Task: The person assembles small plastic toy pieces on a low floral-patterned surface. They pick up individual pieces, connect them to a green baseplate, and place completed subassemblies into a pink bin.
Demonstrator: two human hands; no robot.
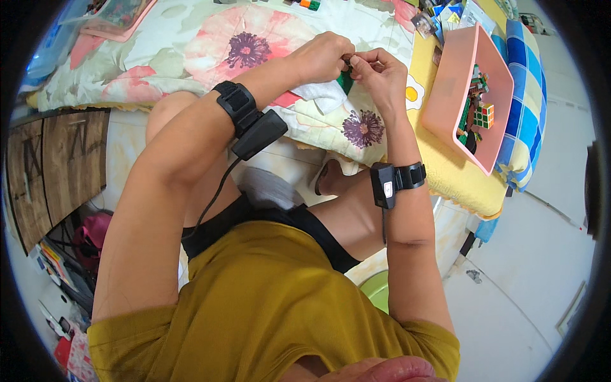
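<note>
Both my hands meet above the flowered bedcover. My left hand [323, 57] is closed with the fingers curled in, and what lies inside it is hidden. Thumb and fingers of my right hand [384, 75] pinch a small dark piece [347, 62] right at the left fingertips; its kind is too small to tell. Just under the fingers shows a green thing [345, 81], partly covered by the hands. A white cloth [323, 97] lies on the bedcover below my left hand.
To the right a pink bin [439, 89] stands tilted on a yellow cover [468, 181], with a puzzle cube [484, 116] and several small toy pieces inside. Beside it is a blue checked cushion [525, 108]. Another puzzle cube [310, 4] lies at the far edge of the flowered bedcover [210, 44].
</note>
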